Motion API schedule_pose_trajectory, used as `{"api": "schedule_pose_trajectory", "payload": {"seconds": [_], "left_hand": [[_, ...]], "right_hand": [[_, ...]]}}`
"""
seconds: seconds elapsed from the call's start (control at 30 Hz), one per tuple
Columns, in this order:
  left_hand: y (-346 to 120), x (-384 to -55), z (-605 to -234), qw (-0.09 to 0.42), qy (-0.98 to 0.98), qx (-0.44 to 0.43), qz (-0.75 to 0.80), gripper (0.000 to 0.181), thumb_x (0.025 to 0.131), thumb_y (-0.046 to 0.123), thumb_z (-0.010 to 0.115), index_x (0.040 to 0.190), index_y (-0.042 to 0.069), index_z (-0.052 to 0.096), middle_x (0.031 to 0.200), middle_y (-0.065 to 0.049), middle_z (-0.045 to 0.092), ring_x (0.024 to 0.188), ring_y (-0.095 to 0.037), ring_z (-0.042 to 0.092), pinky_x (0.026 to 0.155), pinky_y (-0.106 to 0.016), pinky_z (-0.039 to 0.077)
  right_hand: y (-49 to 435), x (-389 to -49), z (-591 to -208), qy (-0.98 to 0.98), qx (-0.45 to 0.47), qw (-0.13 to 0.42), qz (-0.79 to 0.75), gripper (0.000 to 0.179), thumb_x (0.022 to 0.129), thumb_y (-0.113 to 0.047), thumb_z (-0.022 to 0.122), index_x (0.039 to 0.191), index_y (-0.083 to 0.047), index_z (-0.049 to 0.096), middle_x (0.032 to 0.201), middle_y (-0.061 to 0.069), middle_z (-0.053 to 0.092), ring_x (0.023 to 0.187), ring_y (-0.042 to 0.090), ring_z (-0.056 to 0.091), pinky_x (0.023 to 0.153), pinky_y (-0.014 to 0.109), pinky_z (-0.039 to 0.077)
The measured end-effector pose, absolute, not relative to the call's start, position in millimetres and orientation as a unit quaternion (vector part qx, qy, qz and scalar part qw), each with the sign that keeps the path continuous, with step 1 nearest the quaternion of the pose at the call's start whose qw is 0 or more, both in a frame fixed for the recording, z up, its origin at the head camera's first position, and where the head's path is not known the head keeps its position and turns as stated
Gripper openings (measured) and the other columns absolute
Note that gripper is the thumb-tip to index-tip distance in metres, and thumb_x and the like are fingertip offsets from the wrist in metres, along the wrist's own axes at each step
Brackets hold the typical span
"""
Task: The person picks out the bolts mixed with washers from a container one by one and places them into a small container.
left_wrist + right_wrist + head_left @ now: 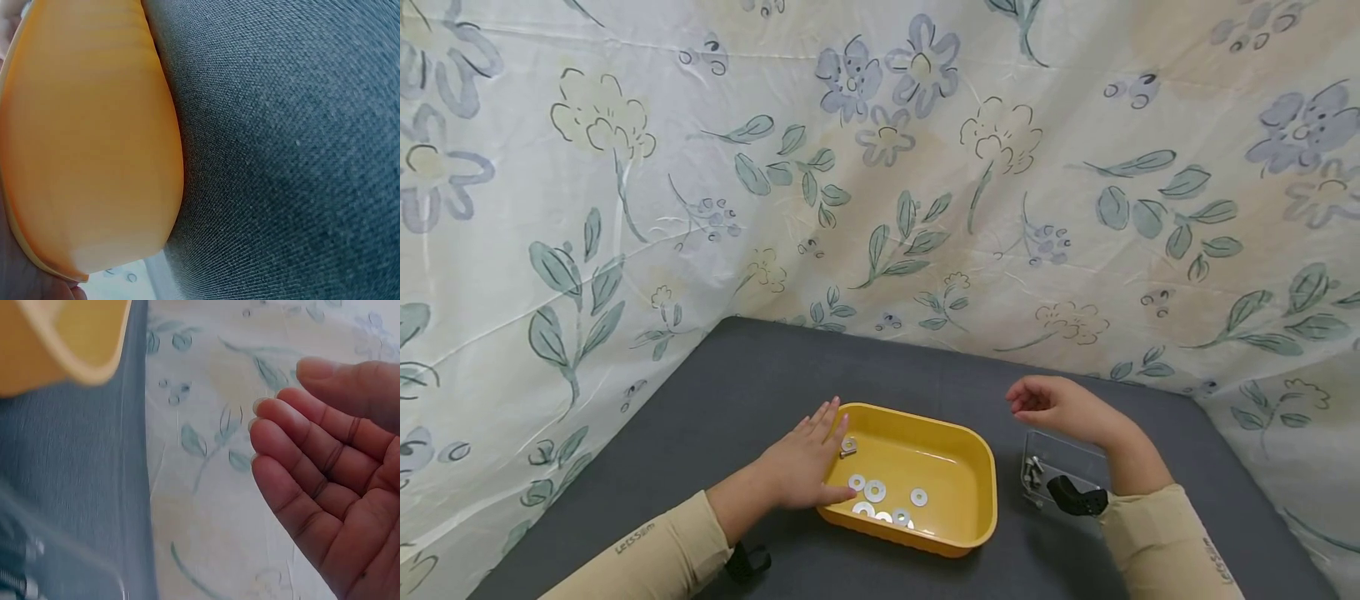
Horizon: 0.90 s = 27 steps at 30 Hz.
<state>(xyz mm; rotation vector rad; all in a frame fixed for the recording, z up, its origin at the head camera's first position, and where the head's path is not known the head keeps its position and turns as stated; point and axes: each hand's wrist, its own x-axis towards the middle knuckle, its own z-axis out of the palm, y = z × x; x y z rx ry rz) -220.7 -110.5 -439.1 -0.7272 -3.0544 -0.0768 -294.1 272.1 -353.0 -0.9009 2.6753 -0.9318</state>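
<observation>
A yellow plastic tray (925,417) holds several flat metal washers (875,489) and a small bolt (847,454). My left hand (801,467) rests on its left end, fingers straight along the rim and thumb reaching over the near side. In the left wrist view the tray's outer wall (94,144) fills the left part. Above the far side of a clear plastic box (1067,454), my right hand (1060,408) hovers with loosely bent fingers and nothing in them. Several bolts (1034,475) lie in that box. The right wrist view shows the hand's (331,469) palm and bare fingertips.
Both things stand on a dark grey tabletop (790,367), the box to the right of the tray with a gap between. A floral cloth (880,208) hangs behind and along the sides. Black straps (1075,497) sit at the wrists.
</observation>
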Motion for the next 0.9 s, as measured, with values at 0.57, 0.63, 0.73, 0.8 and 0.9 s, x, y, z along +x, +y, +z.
{"api": "schedule_pose_trajectory", "payload": {"seconds": [0.57, 0.63, 0.73, 0.8, 0.9], "left_hand": [[-112, -221, -442, 0.002, -0.973, -0.231, -0.028, 0.101, 0.077, 0.074, 0.044, 0.147, 0.007, 0.014, 0.153, -0.012, -0.006, 0.140, -0.027, 0.001, 0.110, -0.044, 0.016], [-112, -221, -443, 0.002, -0.972, -0.231, -0.029, 0.101, 0.077, 0.074, 0.044, 0.147, 0.007, 0.014, 0.153, -0.012, -0.006, 0.140, -0.027, 0.001, 0.110, -0.044, 0.015], [-113, -221, -443, 0.000, -0.972, -0.231, -0.028, 0.101, 0.077, 0.074, 0.043, 0.147, 0.008, 0.013, 0.153, -0.012, -0.006, 0.140, -0.027, 0.000, 0.110, -0.045, 0.015], [-113, -221, -443, -0.002, -0.973, -0.231, -0.028, 0.101, 0.077, 0.074, 0.043, 0.147, 0.008, 0.013, 0.153, -0.011, -0.006, 0.140, -0.026, 0.000, 0.110, -0.045, 0.015], [-112, -222, -443, -0.004, -0.973, -0.231, -0.026, 0.101, 0.077, 0.075, 0.043, 0.147, 0.008, 0.013, 0.153, -0.011, -0.007, 0.140, -0.026, 0.000, 0.110, -0.045, 0.015]], "right_hand": [[194, -303, -362, 0.861, -0.388, 0.114, -0.308, 0.016, 0.087, -0.016, 0.064, 0.102, -0.013, 0.061, 0.090, -0.001, 0.060, 0.080, 0.016, 0.056, 0.073, 0.025, 0.051], [184, -304, -364, 0.859, -0.396, 0.119, -0.302, 0.016, 0.087, -0.016, 0.063, 0.102, -0.012, 0.061, 0.090, -0.002, 0.060, 0.079, 0.015, 0.056, 0.073, 0.025, 0.050], [168, -304, -368, 0.859, -0.404, 0.127, -0.287, 0.017, 0.087, -0.016, 0.063, 0.103, -0.009, 0.062, 0.089, -0.002, 0.060, 0.078, 0.015, 0.056, 0.072, 0.025, 0.050], [158, -304, -370, 0.860, -0.406, 0.135, -0.279, 0.016, 0.087, -0.015, 0.063, 0.102, -0.008, 0.062, 0.088, -0.003, 0.060, 0.078, 0.015, 0.055, 0.072, 0.025, 0.049], [145, -303, -375, 0.857, -0.414, 0.145, -0.271, 0.016, 0.088, -0.012, 0.062, 0.102, -0.006, 0.062, 0.086, -0.004, 0.059, 0.077, 0.015, 0.054, 0.072, 0.025, 0.049]]}}
